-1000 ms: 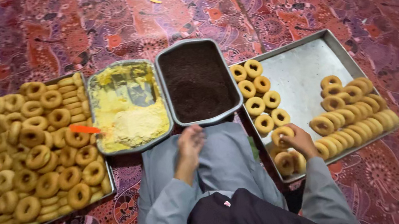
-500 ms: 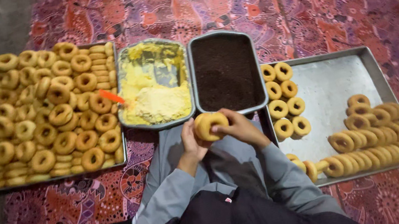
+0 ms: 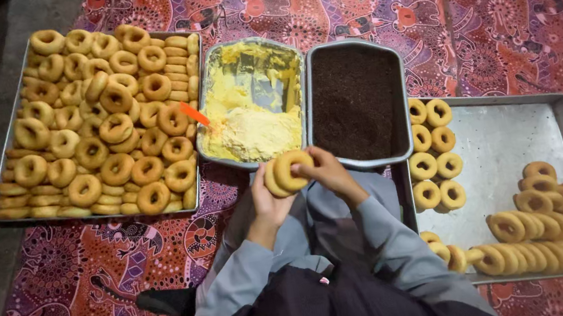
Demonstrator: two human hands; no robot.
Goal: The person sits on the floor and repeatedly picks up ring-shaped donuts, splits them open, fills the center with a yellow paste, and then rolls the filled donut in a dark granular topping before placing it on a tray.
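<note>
Two ring-shaped golden pastries [image 3: 285, 172] are held together in front of me, above my lap. My left hand [image 3: 267, 201] cups them from below and behind. My right hand [image 3: 324, 172] pinches the front ring from the right side. Just beyond the hands stand a metal tray of yellow cream [image 3: 252, 122] with an orange spatula [image 3: 194, 114] at its left rim, and a metal tray of dark brown crumbs [image 3: 357, 101].
A large tray [image 3: 11, 215] heaped with several plain rings lies at the left. A wide metal tray [image 3: 504, 143] at the right holds flat rings in two columns and a row leaning on edge. All rest on a red patterned cloth [image 3: 502, 20].
My right hand came back from the right tray and now both hands hold two rings together at the middle. The view shifted, so the trays sit further right.
</note>
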